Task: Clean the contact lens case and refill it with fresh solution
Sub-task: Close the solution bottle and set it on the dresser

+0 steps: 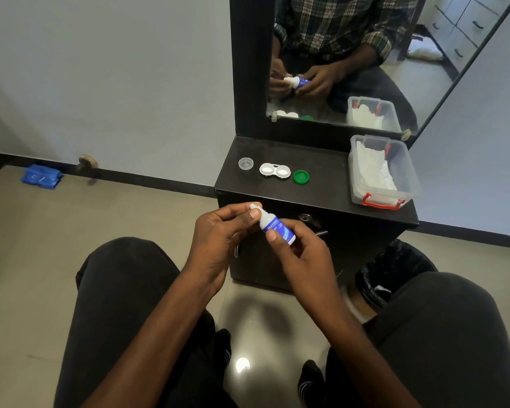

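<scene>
The contact lens case (274,170) sits open on the dark cabinet top (321,178), well back from the front edge, with its clear cap (246,164) just to its left and its green cap (301,176) just to its right, both lying apart from it. I hold the solution bottle (276,227) in the air in front of the cabinet, tilted with its nozzle up and to the left. My right hand (299,251) is curled round the labelled body, thumb on the label, and my left hand (218,234) pinches the small white cap at the top; whether that cap is loose or tight I cannot tell. I judge the step to be opening or closing the bottle, and to do it well I should keep the body steady in my right hand without squeezing, turn only with the left fingertips, and keep the nozzle off my skin so the solution stays clean. For pouring, the two wells are small and close together, so I would bring the tip directly over each. There is open surface in front of the case, but the plastic tub (407,172) of tissues crowds the right side, and the mirror frame (249,66) stands behind, so I would come in from the front and keep things off the near edge.
</scene>
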